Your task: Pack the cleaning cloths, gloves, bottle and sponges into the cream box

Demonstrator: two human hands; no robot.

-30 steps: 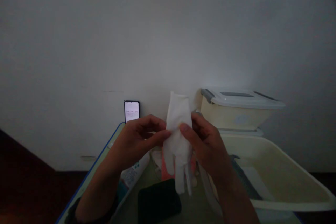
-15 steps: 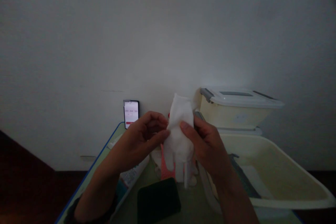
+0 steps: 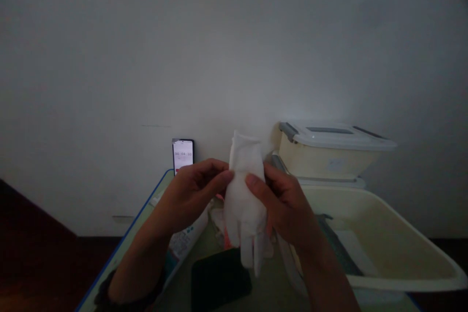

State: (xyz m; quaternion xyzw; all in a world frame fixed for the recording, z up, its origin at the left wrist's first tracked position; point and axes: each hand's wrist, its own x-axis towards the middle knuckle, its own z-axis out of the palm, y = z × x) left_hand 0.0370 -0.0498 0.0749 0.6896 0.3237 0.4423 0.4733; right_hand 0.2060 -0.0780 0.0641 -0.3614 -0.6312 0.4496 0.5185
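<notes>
A white glove (image 3: 244, 204) hangs upright in front of me, cuff at the top and fingers pointing down. My right hand (image 3: 283, 200) grips its right side, the thumb flat across the front of the glove. On the opposite edge, my left hand (image 3: 199, 192) pinches the glove between thumb and fingers. Behind the glove, partly hidden, lie a pink cloth-like item (image 3: 227, 238) and some pale fabric (image 3: 218, 218). Below, a dark rectangular pad (image 3: 220, 280) rests on the table; its kind is hard to tell in the dim light.
To the right stands a large cream basin (image 3: 395, 234) with a dark grey item inside. Behind it sits a lidded storage box (image 3: 329, 156). A phone (image 3: 183, 153) showing a timer leans against the wall. Under my left forearm lies a printed package (image 3: 186, 243) on the green table (image 3: 141, 219).
The glove has shifted slightly left and its fingers hang a little lower. My left fingers have closed in on its left edge, and my right hand moved left with it.
</notes>
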